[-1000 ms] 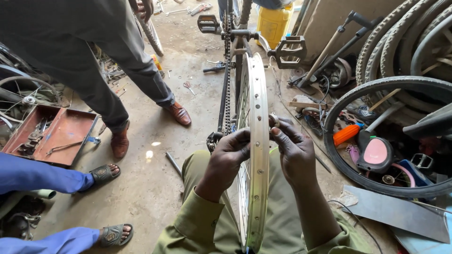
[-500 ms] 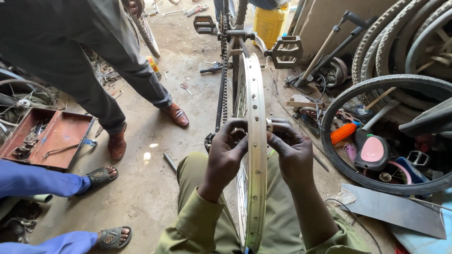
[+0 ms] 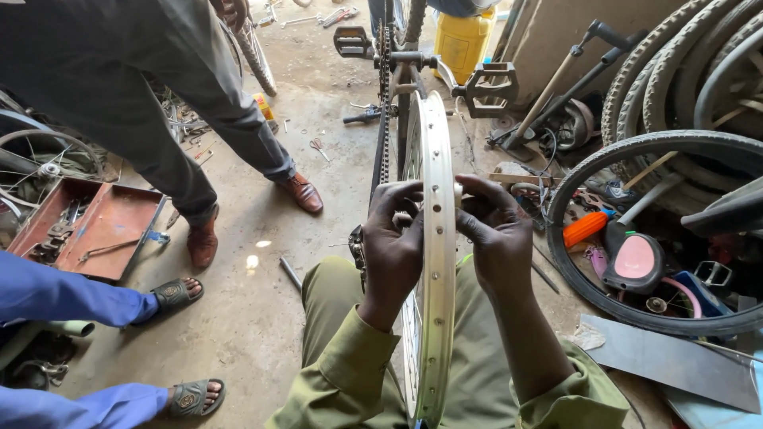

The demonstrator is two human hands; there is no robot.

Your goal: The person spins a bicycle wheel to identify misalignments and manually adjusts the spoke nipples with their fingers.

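Observation:
A bare silver bicycle rim (image 3: 436,262) stands upright on edge between my knees, its spoke holes facing me. My left hand (image 3: 395,242) grips the rim's left side, fingers curled over its top part. My right hand (image 3: 494,234) holds the right side at the same height, fingertips pinched at the rim's edge near a small metal part. An upturned bicycle frame with chain (image 3: 385,95) and black pedals (image 3: 491,86) stands just beyond the rim.
A person in dark trousers and brown shoes (image 3: 300,192) stands at the left. Another person's blue legs in sandals (image 3: 176,294) sit nearer. A red tool tray (image 3: 119,218) lies left. Tyres (image 3: 652,230), a yellow can (image 3: 465,44) and clutter fill the right.
Both hands have shifted slightly along the rim, fingers closing nearer its top. The standing person's feet stay about where they were.

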